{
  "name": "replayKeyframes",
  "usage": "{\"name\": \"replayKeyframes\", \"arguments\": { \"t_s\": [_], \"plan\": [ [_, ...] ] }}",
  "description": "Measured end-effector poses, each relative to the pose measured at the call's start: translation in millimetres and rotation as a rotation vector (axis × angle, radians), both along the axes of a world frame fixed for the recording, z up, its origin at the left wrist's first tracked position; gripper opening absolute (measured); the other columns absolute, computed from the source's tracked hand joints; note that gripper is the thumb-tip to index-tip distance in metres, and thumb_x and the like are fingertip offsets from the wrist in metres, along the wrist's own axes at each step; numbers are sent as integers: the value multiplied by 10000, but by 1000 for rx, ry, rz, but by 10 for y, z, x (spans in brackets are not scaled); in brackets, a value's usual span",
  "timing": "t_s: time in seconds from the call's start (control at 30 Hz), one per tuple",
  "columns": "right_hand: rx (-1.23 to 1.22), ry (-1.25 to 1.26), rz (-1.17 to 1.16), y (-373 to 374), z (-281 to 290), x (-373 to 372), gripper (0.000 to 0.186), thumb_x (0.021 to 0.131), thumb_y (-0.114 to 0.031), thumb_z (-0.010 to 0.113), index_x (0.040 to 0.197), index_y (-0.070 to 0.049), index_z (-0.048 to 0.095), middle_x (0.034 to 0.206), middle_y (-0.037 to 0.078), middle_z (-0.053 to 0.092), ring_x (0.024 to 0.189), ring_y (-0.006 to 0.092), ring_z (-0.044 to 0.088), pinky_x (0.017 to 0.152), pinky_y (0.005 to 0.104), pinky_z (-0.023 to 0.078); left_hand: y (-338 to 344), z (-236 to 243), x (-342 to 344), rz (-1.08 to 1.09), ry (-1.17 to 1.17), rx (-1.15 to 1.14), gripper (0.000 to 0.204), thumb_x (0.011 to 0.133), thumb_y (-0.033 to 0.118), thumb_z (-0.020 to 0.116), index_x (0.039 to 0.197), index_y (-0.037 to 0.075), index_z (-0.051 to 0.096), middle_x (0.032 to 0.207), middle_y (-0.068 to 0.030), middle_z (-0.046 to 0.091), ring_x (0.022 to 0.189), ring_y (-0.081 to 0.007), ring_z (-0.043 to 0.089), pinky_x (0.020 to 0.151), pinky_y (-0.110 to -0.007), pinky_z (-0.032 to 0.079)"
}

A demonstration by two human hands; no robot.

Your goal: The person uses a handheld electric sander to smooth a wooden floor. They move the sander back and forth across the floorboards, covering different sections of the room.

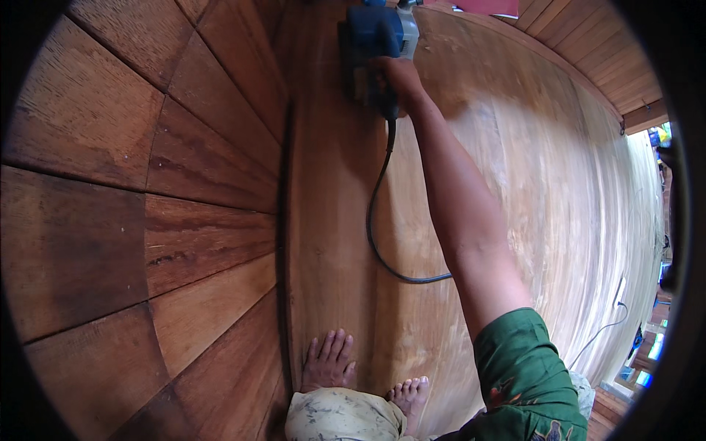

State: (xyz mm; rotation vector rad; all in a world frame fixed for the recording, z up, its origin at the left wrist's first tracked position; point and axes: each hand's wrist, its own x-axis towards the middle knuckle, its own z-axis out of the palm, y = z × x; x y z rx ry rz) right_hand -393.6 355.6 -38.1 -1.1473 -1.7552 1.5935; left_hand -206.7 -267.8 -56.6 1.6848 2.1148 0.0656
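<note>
R hand (397,82) was clamped on the blue sander (379,37), w/ arm fully stretched. Sander sat on a pale slab (529,191); cord (379,220) trailed back. Bare feet (329,360) stood on slab edge.

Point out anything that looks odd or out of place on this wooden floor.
The black power cord of the blue electric sander, gripped by the right hand, loops loosely across the pale sanded wooden floor, close to the person's bare feet.
</note>
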Motion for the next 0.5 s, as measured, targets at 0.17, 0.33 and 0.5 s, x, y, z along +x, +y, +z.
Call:
{"name": "replayKeyframes", "arguments": {
  "t_s": [0.17,0.33,0.5],
  "plan": [
    [-21,-17,-59,-197,87,134,252,876,-269,760,754,-72,661,675,22,609,578,148,573,568,330,459,-12,-11,4,-7,13,-19,812,933,491,687,1617,152,410,1689,-108,364,1578,-283,294,1272,-597,225],
    [-64,-43,-43,-498,171,499,262,850,-277,771,831,-23,709,732,46,662,651,171,621,624,362,482,-26,-38,18,-3,4,-21,817,936,484,688,1621,146,397,1699,-111,342,1580,-293,289,1278,-603,204],
    [-102,58,-24,-955,203,875,243,880,-251,776,818,-36,681,687,19,624,587,143,574,558,344,450,-35,-49,21,-11,7,-20,823,935,476,694,1620,134,393,1702,-119,329,1580,-300,286,1280,-607,196]
  ]
}}
